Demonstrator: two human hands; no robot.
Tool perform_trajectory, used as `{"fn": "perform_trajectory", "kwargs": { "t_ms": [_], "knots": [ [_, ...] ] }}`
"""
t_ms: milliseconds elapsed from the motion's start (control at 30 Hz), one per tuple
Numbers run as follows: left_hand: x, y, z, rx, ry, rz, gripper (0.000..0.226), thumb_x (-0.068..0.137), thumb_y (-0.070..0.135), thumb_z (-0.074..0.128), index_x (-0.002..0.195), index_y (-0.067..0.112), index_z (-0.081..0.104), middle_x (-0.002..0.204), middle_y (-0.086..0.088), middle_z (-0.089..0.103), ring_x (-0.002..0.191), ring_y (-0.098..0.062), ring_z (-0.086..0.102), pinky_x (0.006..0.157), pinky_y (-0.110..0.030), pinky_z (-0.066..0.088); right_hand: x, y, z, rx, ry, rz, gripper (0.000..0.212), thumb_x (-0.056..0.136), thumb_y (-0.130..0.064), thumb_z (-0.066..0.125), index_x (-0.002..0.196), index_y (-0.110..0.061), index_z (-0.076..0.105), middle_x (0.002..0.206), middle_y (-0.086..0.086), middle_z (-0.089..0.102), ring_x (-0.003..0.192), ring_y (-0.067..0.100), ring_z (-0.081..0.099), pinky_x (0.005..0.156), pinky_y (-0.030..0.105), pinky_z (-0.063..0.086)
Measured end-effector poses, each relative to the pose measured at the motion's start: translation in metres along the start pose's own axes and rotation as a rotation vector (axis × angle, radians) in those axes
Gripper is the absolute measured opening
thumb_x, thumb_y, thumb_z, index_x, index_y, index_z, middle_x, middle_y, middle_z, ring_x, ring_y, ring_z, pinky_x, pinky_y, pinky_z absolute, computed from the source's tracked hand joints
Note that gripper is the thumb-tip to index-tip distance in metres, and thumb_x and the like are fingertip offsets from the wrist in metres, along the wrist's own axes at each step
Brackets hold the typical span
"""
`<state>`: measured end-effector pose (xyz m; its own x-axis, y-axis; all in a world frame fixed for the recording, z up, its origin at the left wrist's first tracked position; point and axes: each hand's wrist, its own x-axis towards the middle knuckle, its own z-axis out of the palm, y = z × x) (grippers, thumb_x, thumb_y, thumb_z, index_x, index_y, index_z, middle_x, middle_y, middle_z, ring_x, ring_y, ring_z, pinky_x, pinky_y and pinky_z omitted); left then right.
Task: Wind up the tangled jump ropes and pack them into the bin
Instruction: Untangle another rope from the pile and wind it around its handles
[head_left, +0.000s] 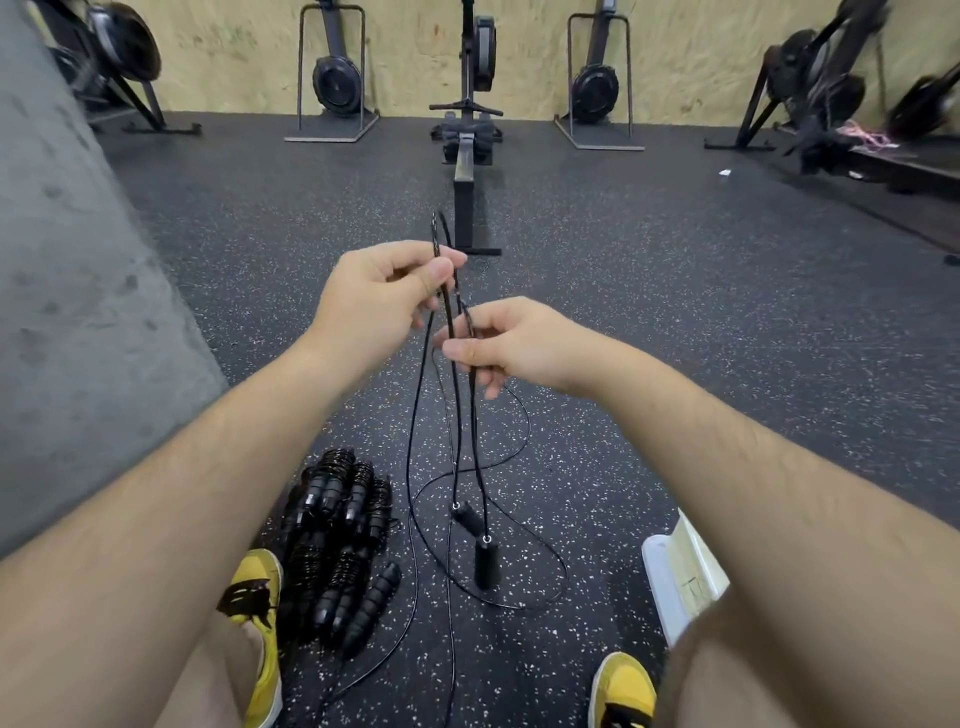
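The fingers (439, 278) of the left hand (384, 296) are pinching a folded bend of a thin black jump rope (448, 317) at the centre of the frame. The thumb is pressing against the forefinger, and the top of the bend is poking up above the knuckles. Just below and to the right, the right hand (511, 343) is pinching the same strands between thumb and curled fingers.

From there the rope is hanging down to its two black handles (485, 564), which are dangling low in the middle of the frame. Its slack is looping loosely over the speckled floor (675, 312).

By the look of it, the person is gathering this rope into even folds before winding it. The next move is likely calling for drawing the slack up clear of its crossings and bringing the handles together.

A pile of wound ropes (337, 545) is lying at lower left beside a yellow shoe (260, 587), apparently awaiting packing. What appears to be the white bin (680, 582) is showing only partly at lower right, near the rope but apart from it.

Rowing machines (470, 130) are standing along the plywood wall (415, 52) at the top. No brand is legible anywhere, and faint marks on the bin are too indistinct to read.
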<state>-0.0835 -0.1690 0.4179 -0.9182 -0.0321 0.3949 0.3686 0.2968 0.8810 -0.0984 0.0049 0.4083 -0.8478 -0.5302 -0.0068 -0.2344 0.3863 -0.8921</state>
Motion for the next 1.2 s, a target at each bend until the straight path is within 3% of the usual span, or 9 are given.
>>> {"fn": "perform_trajectory", "kwargs": {
  "t_ms": [167,333,467,533,700,833,933,1100,1200],
  "knots": [
    [-0.002,-0.004,-0.002,-0.044,0.041,-0.002,0.016,0.102,0.023,0.06,0.107,0.029,0.074,0.093,0.007,0.072,0.073,-0.005,0.06,0.063,-0.025,0.053,0.008,-0.006,0.006,-0.12,0.113,-0.012,0.023,0.098,-0.022,0.062,0.097,0.0,0.069,0.062,-0.002,0.056,0.045,0.005,0.055,0.05,0.019,0.046],
    [-0.013,-0.013,0.0,0.008,0.042,-0.141,0.017,0.106,0.02,0.047,0.112,0.016,0.062,0.11,-0.01,0.068,0.082,-0.013,0.068,0.071,-0.036,0.058,0.017,-0.008,0.0,-0.166,0.299,-0.033,0.034,0.098,-0.033,0.061,0.087,-0.003,0.07,0.06,0.001,0.06,0.049,0.015,0.061,0.059,0.03,0.052],
    [-0.023,-0.029,0.006,0.253,-0.392,-0.211,0.016,0.103,0.019,0.055,0.116,0.022,0.064,0.109,0.009,0.074,0.103,-0.01,0.068,0.09,-0.027,0.052,0.02,-0.012,-0.001,-0.051,0.326,-0.061,0.028,0.099,-0.03,0.06,0.087,-0.009,0.073,0.057,0.0,0.058,0.047,0.015,0.056,0.057,0.027,0.049],
    [-0.026,-0.037,0.008,0.306,-0.47,-0.215,0.014,0.103,0.02,0.056,0.105,0.023,0.07,0.099,0.01,0.077,0.101,-0.025,0.069,0.095,-0.041,0.053,0.019,-0.014,-0.001,-0.017,0.341,-0.064,0.03,0.099,-0.03,0.06,0.093,-0.005,0.074,0.057,-0.002,0.057,0.047,0.013,0.054,0.052,0.022,0.046],
    [-0.016,-0.026,0.008,0.323,-0.248,-0.11,0.019,0.099,0.021,0.063,0.084,0.015,0.072,0.09,-0.009,0.075,0.079,-0.026,0.072,0.085,-0.046,0.056,0.017,-0.015,-0.005,0.15,0.305,-0.053,0.045,0.099,-0.028,0.06,0.109,0.015,0.059,0.068,0.007,0.053,0.049,0.013,0.051,0.051,0.023,0.045],
    [0.0,-0.01,0.001,0.217,-0.073,-0.014,0.019,0.098,0.022,0.065,0.082,0.02,0.076,0.078,-0.002,0.071,0.065,-0.019,0.067,0.079,-0.042,0.058,0.006,-0.007,-0.007,0.164,0.083,0.051,0.023,0.086,0.005,0.054,0.105,0.0,0.068,0.088,0.016,0.061,0.058,0.015,0.055,0.056,0.026,0.049],
    [0.006,-0.007,0.001,0.057,-0.051,-0.037,0.019,0.098,0.022,0.065,0.085,0.02,0.078,0.071,0.006,0.068,0.065,-0.013,0.063,0.083,-0.044,0.058,0.001,0.005,0.008,-0.104,-0.042,0.082,0.009,0.092,-0.015,0.067,0.1,-0.016,0.071,0.081,0.005,0.067,0.058,0.012,0.06,0.062,0.021,0.05],
    [0.012,-0.013,-0.002,0.02,-0.042,-0.055,0.025,0.094,0.042,0.063,0.096,0.023,0.079,0.087,-0.01,0.071,0.074,-0.014,0.063,0.079,-0.041,0.058,0.011,0.01,0.017,-0.1,0.161,0.053,0.022,0.097,-0.021,0.065,0.082,-0.005,0.067,0.064,0.003,0.066,0.045,0.009,0.056,0.05,0.019,0.043],
    [0.006,-0.021,-0.006,0.086,-0.107,-0.117,0.022,0.105,0.026,0.054,0.101,0.017,0.074,0.09,0.0,0.071,0.079,-0.014,0.063,0.074,-0.031,0.056,0.012,0.0,0.009,-0.05,0.257,-0.024,0.022,0.095,-0.015,0.066,0.081,0.002,0.066,0.061,0.005,0.066,0.043,0.005,0.057,0.047,0.018,0.043]
  ]
}}
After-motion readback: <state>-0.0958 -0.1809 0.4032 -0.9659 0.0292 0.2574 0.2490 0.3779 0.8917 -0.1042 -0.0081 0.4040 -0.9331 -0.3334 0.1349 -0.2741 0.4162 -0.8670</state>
